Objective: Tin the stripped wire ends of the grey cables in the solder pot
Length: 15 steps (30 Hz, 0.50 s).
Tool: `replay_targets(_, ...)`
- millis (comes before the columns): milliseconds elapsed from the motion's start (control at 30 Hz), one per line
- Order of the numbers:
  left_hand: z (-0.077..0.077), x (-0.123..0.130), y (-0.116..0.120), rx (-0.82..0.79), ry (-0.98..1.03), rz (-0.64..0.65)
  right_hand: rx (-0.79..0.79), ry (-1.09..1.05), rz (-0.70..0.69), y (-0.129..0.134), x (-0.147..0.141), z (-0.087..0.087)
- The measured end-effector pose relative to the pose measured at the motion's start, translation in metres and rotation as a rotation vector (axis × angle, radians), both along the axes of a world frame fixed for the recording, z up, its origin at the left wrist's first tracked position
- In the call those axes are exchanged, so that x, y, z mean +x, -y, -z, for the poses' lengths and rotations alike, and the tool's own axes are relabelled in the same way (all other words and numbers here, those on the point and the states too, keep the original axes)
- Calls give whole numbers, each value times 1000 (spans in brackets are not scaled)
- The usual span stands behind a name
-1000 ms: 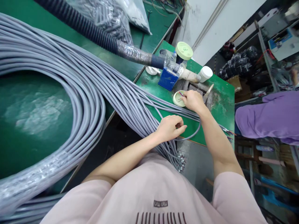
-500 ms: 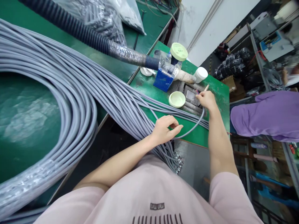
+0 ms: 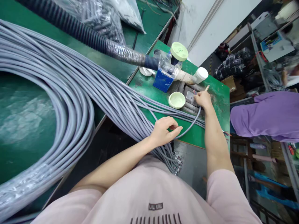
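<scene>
My right hand [image 3: 203, 99] is closed on the end of a grey cable [image 3: 195, 120]. Thin stripped wires [image 3: 194, 93] stick out of its fingertips over a square metal pot [image 3: 190, 95] with a bright, flat surface. From that hand the cable curves down toward my left hand [image 3: 165, 130]. The left hand lies over the thick bundle of grey cables [image 3: 121, 109], its fingers loosely bent and a gap between thumb and forefinger. What lies under its palm is hidden. Just left of the pot sits a shallow pale-green dish [image 3: 177, 100].
A black corrugated hose [image 3: 77, 29] ends in a pipe by the pot, next to a blue box [image 3: 163, 80]. Behind stand a green-lidded jar [image 3: 179, 51] and a white tub [image 3: 201, 74]. A person in purple [image 3: 266, 113] is at the right.
My right hand has shifted slightly left with the cable end, bringing the wires farther over the pot. The left hand stays nearly still.
</scene>
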<state>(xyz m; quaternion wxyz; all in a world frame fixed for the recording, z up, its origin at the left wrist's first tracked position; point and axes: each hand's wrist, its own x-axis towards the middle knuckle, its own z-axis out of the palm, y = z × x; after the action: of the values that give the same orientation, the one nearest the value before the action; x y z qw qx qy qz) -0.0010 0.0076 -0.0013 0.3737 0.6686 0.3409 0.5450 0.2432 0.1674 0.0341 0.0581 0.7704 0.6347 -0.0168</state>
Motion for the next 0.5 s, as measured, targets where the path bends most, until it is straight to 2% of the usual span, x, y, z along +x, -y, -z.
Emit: replay_targets(500,-1,-2,0,1,2,8,4,-14,22,1,1,-5)
